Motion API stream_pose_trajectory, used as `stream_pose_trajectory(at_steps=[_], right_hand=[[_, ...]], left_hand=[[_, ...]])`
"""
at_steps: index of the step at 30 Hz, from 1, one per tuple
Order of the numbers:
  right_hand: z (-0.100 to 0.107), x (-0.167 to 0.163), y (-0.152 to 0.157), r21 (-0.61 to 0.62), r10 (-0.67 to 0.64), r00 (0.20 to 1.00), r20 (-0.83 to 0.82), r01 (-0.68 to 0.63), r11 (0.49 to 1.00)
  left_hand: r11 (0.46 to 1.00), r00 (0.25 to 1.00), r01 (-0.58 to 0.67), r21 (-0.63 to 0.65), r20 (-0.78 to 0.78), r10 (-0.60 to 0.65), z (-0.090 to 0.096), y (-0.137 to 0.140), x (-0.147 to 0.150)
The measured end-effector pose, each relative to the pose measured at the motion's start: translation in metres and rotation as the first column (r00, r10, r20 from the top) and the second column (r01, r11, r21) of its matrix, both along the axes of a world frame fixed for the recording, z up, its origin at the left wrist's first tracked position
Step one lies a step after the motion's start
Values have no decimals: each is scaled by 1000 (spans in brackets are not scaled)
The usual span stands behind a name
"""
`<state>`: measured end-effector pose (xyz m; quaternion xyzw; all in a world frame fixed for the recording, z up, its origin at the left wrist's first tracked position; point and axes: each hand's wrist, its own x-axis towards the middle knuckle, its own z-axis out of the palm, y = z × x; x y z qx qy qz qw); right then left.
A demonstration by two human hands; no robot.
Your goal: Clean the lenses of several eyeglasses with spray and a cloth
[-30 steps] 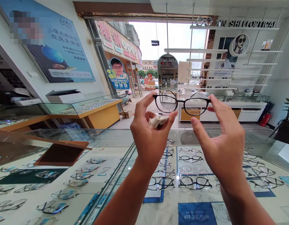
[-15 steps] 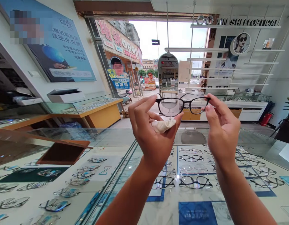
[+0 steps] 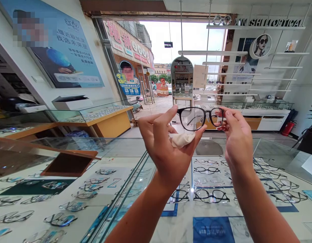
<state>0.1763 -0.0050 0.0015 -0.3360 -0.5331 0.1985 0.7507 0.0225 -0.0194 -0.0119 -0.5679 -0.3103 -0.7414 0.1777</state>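
Near: glass tabletop (image 3: 277,152) of display case, rows of eyeglass frames (image 3: 210,195) beneath.

Above it, left hand (image 3: 168,145): grip closed on left rim of black-framed glasses (image 3: 200,118), pale cleaning cloth (image 3: 182,139) tucked in palm. Right hand (image 3: 236,138): fingertips pinched on right rim end.

Glasses held up level, front turned partly sideways, well above tabletop.

Judged light, thin, fragile; lenses smear easily. Best held by rim edges or temples, never lens face.

Far: open shop entrance (image 3: 171,67).

Black-framed glasses (image 3: 200,118), upright, perhaps angled
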Motion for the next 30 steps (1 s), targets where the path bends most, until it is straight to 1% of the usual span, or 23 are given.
stream_pose_trajectory(at_steps=[5, 11, 15, 20, 24, 30], right_hand=[[-1, -1, -1, -3, -4, 1000, -12, 4, 1000], [-1, -2, -3, -6, 23, 999, -38, -24, 1000], [-2, -4, -2, 5, 2, 999, -45, -1, 1000], [-3, -5, -2, 57, -68, 997, -27, 69, 996], [-1, -5, -5, 110, -140, 990, -8, 140, 984], [2, -4, -11, 188, -284, 958, -32, 284, 940]], left_hand=[[1000, 1000, 14, -3, 5, -14, 2, -4, 0], [999, 999, -30, -27, 18, 30, 5, -10, 2], [998, 999, -5, -56, 48, 7, 7, -13, 3], [997, 997, 24, -76, 71, -19, 9, -13, 4], [989, 993, 90, -121, 84, -80, 9, -11, 2], [961, 982, 171, -217, 115, -149, 8, -2, -3]])
